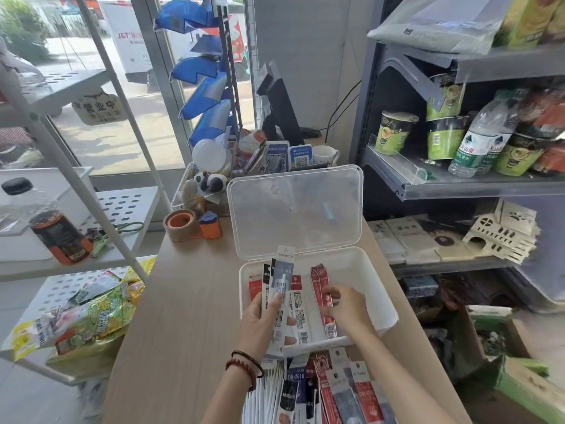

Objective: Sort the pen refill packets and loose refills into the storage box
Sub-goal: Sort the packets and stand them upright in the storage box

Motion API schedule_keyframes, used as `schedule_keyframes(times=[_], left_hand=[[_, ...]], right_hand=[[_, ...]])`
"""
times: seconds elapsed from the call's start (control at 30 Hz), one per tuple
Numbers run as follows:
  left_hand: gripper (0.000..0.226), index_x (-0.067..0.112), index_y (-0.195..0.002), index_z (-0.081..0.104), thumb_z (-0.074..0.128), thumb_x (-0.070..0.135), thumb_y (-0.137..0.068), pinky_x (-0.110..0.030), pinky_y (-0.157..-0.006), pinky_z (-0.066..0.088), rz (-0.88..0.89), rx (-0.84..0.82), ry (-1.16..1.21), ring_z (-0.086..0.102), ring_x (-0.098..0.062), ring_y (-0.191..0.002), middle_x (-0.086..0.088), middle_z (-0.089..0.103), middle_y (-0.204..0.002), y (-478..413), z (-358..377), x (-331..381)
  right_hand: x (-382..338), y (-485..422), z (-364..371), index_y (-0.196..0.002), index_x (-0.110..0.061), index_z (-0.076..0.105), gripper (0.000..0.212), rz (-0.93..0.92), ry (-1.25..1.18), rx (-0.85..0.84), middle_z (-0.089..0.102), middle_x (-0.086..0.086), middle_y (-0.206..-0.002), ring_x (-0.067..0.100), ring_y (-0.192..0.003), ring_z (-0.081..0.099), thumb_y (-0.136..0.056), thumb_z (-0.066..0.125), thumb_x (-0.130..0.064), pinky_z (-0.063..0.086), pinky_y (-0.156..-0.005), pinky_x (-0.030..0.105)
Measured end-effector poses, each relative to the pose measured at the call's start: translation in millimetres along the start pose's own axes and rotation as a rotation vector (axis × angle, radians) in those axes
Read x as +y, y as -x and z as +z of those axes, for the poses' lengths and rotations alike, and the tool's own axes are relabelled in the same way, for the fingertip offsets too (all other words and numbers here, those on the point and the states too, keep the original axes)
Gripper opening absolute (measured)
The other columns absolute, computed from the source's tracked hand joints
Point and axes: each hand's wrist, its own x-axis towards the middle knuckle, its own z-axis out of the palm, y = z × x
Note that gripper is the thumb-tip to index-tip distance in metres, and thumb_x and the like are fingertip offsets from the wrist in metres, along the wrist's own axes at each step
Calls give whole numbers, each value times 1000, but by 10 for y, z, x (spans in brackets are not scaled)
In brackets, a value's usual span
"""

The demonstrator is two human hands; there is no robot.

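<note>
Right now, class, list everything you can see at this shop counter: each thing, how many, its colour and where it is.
translucent white plastic storage box: one, lid open, on the counter
light wooden counter: one, beige, centre
red refill packets: about two, inside the box
grey and white refill packets: several, fanned over the box
loose pile of refill packets: many, red, white and navy, counter's near edge
brown tape roll: one, orange core, counter's far left
green noodle cups: several, grey shelf, right
clear water bottles: two, same shelf
yellow-green snack bags: several, white rack, left
left hand: one, holds the grey and white packets
right hand: one, pinches a red packet in the box
</note>
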Motion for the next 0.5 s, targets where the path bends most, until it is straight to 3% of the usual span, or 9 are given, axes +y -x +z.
schedule_keyframes(times=[0.07,0.13,0.27,0.4,0.5], left_hand=[[24,11,-103,59,58,30,-89,-33,-45,57,-8,10,-14,72,-23,-72,-8,72,-95,-20,-8,-4],[22,11,-103,59,58,29,-89,-33,-46,57,-21,15,-13,72,-20,-70,-10,71,-95,-33,-14,2],[15,8,-102,58,55,20,-93,-31,-44,55,-64,36,26,71,-17,-62,-12,71,-85,-57,-22,26],[16,7,-104,57,57,18,-92,-32,-46,57,-74,26,33,73,-21,-73,-14,71,-96,-57,-13,20],[22,7,-105,58,60,21,-89,-31,-48,57,-47,35,31,73,-24,-79,-13,72,-100,-51,6,21]], right_hand=[[-6,0,-7,-127,-17,61,48,2,-9,5,65,1,-126,13,-105,63,-83,73,-3,52,-96,31],[-16,-1,-7,-133,-17,56,54,2,-21,17,64,0,-127,6,-96,60,-84,71,0,52,-94,29],[-44,-32,2,-132,-17,55,49,-12,-12,6,67,-4,-114,-4,-71,57,-87,68,-1,55,-69,17],[-42,-25,58,-111,-13,64,23,28,155,10,70,2,-106,14,-89,67,-90,61,-3,58,-83,36],[-37,-31,90,-104,-12,64,16,62,223,52,68,1,-102,18,-93,65,-92,57,-4,57,-84,37]])
